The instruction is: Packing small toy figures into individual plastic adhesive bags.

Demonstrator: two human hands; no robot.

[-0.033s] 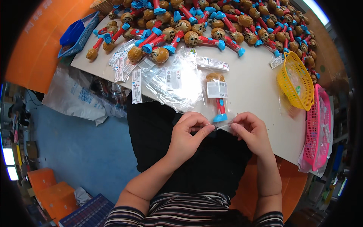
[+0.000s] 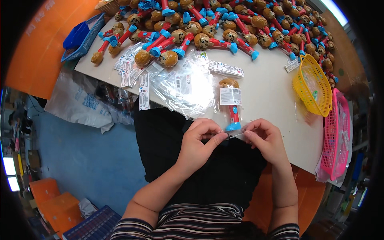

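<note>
A red toy (image 2: 234, 114) with a brown moulded head and blue foot lies inside a clear plastic bag (image 2: 241, 111), its foot toward me. A white printed label (image 2: 231, 96) covers its middle. At the table's near edge, my left hand (image 2: 203, 140) pinches the left side of the bag's near end between thumb and fingers. My right hand (image 2: 265, 140) pinches the other side, a short way off. The bag's edge is stretched between both hands. Farther left lies a pile of flat clear bags (image 2: 172, 86), partly washed out by glare.
Many matching toys (image 2: 202, 41) are heaped along the table's far side. At the right stand a yellow basket (image 2: 313, 86) and a pink basket (image 2: 335, 136). A blue basket (image 2: 86, 37) sits at the far left corner. White label strips (image 2: 227, 69) lie beyond the bagged toy.
The bagged toy and its label have shifted very slightly, with the blue foot a little nearer my hands. Both hands stay in place, still pinching the bag.
</note>
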